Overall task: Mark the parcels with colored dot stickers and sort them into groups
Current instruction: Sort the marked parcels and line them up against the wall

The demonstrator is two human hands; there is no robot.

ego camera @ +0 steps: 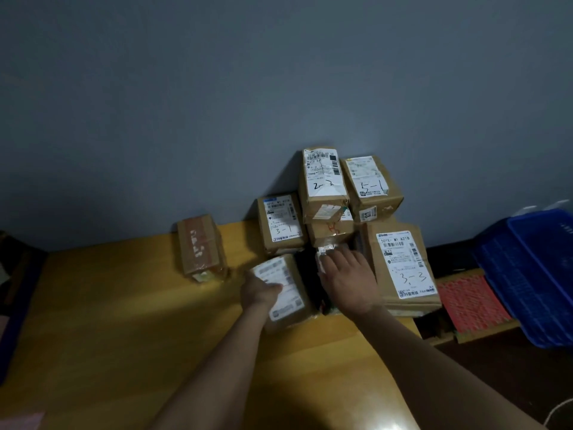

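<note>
Nearest the lens, the left forearm (214,370) and right forearm (434,367) reach up across the glossy yellow wooden table (108,321) to the parcels heaped against the matt grey wall (217,103). The left hand (259,291) grips a small carton (290,293) at the front of the heap, thumb laid over its white shipping label, probably to draw it clear for marking. The right hand (348,282) lies spread on a dark parcel (310,274) just beside it, fingers reaching its white label. Blur hides whether they hook an edge, so I cannot tell if it grasps. Behind them brown corrugated boxes lean together so their handwritten labels face up. They are the carton marked 3-1 (282,225), the carton marked 2-3 (324,181), the carton marked 5-1 (370,184) and the larger carton marked 3-3 (403,265). A tape-bound carton (201,246) stands apart to the left, perhaps the start of a group. No dot stickers show. To the right sit a ribbed blue plastic crate (533,274) and a red mesh mat (471,302).
</note>
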